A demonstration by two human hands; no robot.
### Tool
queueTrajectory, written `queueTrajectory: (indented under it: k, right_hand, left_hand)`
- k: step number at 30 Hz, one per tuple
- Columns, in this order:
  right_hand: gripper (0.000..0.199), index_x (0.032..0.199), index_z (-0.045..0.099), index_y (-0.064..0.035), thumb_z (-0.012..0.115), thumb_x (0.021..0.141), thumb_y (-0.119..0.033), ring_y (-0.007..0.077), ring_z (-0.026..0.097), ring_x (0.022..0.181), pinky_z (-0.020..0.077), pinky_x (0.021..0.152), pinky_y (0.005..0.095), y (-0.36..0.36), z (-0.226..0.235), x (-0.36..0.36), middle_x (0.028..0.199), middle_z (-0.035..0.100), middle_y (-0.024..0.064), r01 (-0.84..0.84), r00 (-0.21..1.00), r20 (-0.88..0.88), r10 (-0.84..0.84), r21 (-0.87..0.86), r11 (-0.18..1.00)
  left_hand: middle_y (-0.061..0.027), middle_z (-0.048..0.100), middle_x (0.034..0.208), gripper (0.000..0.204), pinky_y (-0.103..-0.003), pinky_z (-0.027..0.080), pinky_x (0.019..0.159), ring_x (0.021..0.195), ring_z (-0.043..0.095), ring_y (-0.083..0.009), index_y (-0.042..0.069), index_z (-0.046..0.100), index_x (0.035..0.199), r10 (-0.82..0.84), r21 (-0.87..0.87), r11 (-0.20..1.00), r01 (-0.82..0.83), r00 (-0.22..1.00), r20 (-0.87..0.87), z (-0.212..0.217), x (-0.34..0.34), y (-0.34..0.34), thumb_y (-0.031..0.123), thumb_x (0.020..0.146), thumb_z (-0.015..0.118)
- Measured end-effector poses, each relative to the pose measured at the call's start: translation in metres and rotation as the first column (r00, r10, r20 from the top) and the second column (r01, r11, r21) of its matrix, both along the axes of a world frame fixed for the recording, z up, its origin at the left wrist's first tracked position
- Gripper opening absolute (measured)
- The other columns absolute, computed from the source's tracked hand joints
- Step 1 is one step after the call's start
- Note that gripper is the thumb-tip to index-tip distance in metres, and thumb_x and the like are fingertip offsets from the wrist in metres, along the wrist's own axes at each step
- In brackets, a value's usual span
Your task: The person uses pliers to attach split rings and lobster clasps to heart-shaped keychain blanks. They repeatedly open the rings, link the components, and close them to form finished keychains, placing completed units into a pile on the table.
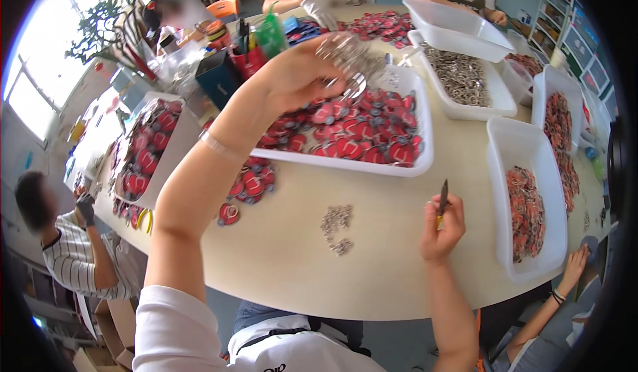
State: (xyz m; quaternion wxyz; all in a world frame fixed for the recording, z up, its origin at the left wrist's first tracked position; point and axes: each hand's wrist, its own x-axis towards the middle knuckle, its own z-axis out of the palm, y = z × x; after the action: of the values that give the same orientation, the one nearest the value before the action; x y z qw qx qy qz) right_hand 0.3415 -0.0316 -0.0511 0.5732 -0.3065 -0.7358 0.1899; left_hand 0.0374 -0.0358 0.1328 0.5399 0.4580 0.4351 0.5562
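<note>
My left hand (306, 73) is raised over the white tray (332, 161) and closed around a bunch of silver metal rings and chains (349, 54), blurred by motion. Beneath it, the tray holds a heap of red and grey round tags (359, 136). My right hand (444, 231), above the table at the right, grips pliers (443, 198) with dark pointed jaws and a bit of yellow handle showing; the jaws point away from me. On the tabletop between my arms lies a small pile of tiny silver metal parts (336, 224).
Loose red tags (252, 181) lie beside my left forearm. A bin of red tags (145, 149) stands at the left, with yellow-handled pliers (145, 220) near it. White bins at the right hold silver rings (458, 76) and orange-red pieces (525, 206). Several people work around the table.
</note>
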Motion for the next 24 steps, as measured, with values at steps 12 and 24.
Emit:
queueTrajectory:
  k: [12, 24]
  right_hand:
    - [0.01, 0.083, 0.058, 0.0052, 0.057, 0.088, -0.004, 0.0167, 0.056, 0.073, 0.0456, 0.062, 0.028, -0.005, -0.005, 0.0, 0.091, 0.057, 0.0087, -0.012, 0.998, 0.054, 0.013, -0.007, 1.0]
    - [0.023, 0.08, 0.063, 0.0009, 0.064, 0.087, -0.021, 0.0154, 0.056, 0.084, 0.0439, 0.077, 0.0307, -0.117, 0.035, -0.121, 0.086, 0.06, 0.0078, -0.49, 0.69, -0.22, 0.69, -0.843, 0.222]
  left_hand:
    - [-0.0048, 0.062, 0.104, 0.038, -0.024, 0.054, 0.065, 0.083, 0.062, -0.0118, 0.003, 0.058, 0.107, 0.285, -0.296, 0.911, -0.287, 0.957, -0.051, -0.136, -0.002, -0.25, -0.016, 0.074, 0.059]
    - [-0.0085, 0.06, 0.105, 0.036, -0.025, 0.053, 0.066, 0.08, 0.061, -0.0136, 0.0, 0.059, 0.099, 0.409, -0.284, 0.888, -0.361, 0.903, 0.131, -0.154, -0.002, -0.292, -0.02, 0.07, 0.058]
